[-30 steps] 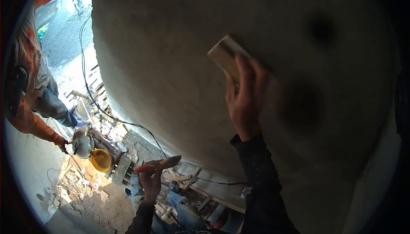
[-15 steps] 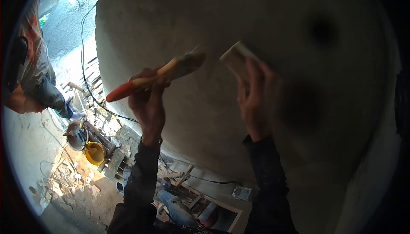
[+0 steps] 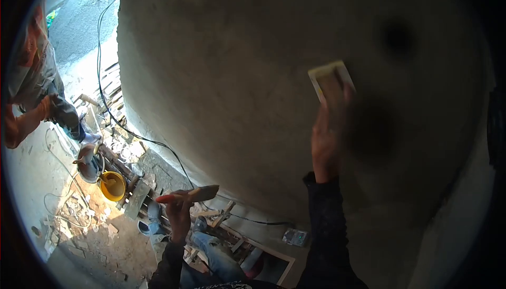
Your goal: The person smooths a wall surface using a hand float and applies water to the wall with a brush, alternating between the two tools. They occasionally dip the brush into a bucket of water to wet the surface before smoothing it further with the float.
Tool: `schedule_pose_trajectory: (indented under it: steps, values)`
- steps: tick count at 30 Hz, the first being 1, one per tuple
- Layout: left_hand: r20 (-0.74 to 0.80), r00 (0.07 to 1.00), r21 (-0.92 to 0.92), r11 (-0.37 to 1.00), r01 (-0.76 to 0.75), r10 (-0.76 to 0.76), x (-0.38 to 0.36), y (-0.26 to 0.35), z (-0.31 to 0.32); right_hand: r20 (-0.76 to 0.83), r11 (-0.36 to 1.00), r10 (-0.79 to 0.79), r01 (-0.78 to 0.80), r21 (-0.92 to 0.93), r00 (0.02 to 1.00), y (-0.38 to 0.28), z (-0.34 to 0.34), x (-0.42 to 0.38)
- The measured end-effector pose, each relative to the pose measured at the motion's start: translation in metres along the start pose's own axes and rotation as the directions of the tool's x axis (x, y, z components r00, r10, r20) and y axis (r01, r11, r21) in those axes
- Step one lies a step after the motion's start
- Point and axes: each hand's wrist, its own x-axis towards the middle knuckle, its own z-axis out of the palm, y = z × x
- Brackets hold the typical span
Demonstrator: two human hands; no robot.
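- Since half a second ago, the left hand (image 3: 179,215) has dropped from the wall (image 3: 237,78) to waist level, taking the one brush (image 3: 191,194) away from the plaster.
- The right hand (image 3: 328,136) has slid to the right and higher; its fingers are clamped on the one float (image 3: 328,78), pressed flat on the wall.
- The left fingers are closed around the red brush handle.
- Below stand one yellow bucket (image 3: 112,185) and one other person (image 3: 31,94).

The wall (image 3: 237,78) looks like rough, matt grey plaster. The float (image 3: 331,80) seems pale wood, and the brush (image 3: 190,195) has a glossy red plastic-looking handle.
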Motion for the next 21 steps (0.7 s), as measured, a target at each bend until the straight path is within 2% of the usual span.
schedule_pose_trajectory:
  steps: [3,4,6,7,9,10,11,12,13,14,16,17,19,20,21]
  values:
    - [0.059,0.998,-0.013,1.000,-0.004,0.004,0.010,0.002,-0.004,0.043,0.995,-0.092,0.093,-0.020,0.995,-0.025,-0.010,0.034]
    - [0.058,0.998,-0.002,1.000,-0.007,0.007,0.008,0.009,-0.008,0.035,0.995,-0.094,0.094,-0.022,0.995,-0.014,-0.011,0.023]
    - [0.054,0.998,-0.009,0.999,-0.043,0.044,0.009,0.014,-0.017,0.010,0.996,0.082,-0.082,0.024,0.997,0.009,-0.008,0.004]
    - [0.040,0.998,0.022,0.999,-0.039,0.038,0.012,0.015,-0.020,0.004,0.997,0.078,-0.078,0.026,0.997,0.010,0.000,0.014]
    - [0.030,1.000,0.066,0.998,-0.002,0.000,0.005,0.011,-0.021,-0.238,0.993,0.103,-0.085,0.086,0.966,-0.016,-0.004,0.064]
    - [0.027,0.999,0.073,0.997,-0.020,0.018,0.005,0.002,-0.019,-0.228,0.992,0.105,-0.087,0.086,0.968,-0.023,-0.002,0.064]
    - [0.030,0.999,0.084,0.996,-0.039,0.036,0.005,-0.002,-0.019,-0.085,0.998,-0.045,0.048,0.029,0.995,-0.031,-0.002,0.063]
    - [0.025,1.000,-0.005,1.000,0.007,-0.007,0.001,-0.003,-0.018,0.058,0.982,-0.186,0.187,-0.007,0.981,-0.036,-0.003,0.063]
    - [0.030,0.999,-0.003,1.000,0.019,-0.019,-0.001,-0.002,-0.020,0.077,0.976,-0.216,0.218,-0.019,0.973,-0.021,0.001,0.040]
    - [0.024,0.999,-0.013,0.999,0.034,-0.034,-0.007,-0.003,-0.021,0.072,0.972,-0.231,0.232,-0.017,0.970,-0.003,0.001,0.028]
    - [0.016,1.000,-0.023,1.000,-0.011,0.012,-0.005,-0.011,-0.025,0.000,0.999,0.041,-0.041,-0.011,0.999,0.024,0.007,0.021]
    - [0.025,1.000,0.027,0.999,-0.020,0.020,-0.008,-0.009,-0.027,0.013,0.999,0.041,-0.041,-0.006,0.999,0.009,0.002,0.039]
    - [0.048,0.999,0.115,0.993,0.004,-0.010,-0.014,-0.015,-0.029,-0.076,0.998,-0.069,0.067,-0.021,0.995,-0.029,-0.015,0.090]
    - [0.050,0.999,0.121,0.993,0.010,-0.016,-0.017,-0.018,-0.025,-0.070,0.998,-0.063,0.062,-0.021,0.996,-0.024,-0.017,0.085]
    - [0.044,0.999,0.103,0.995,0.001,-0.006,-0.019,-0.017,-0.023,0.013,0.989,-0.144,0.144,-0.040,0.989,-0.019,-0.020,0.078]
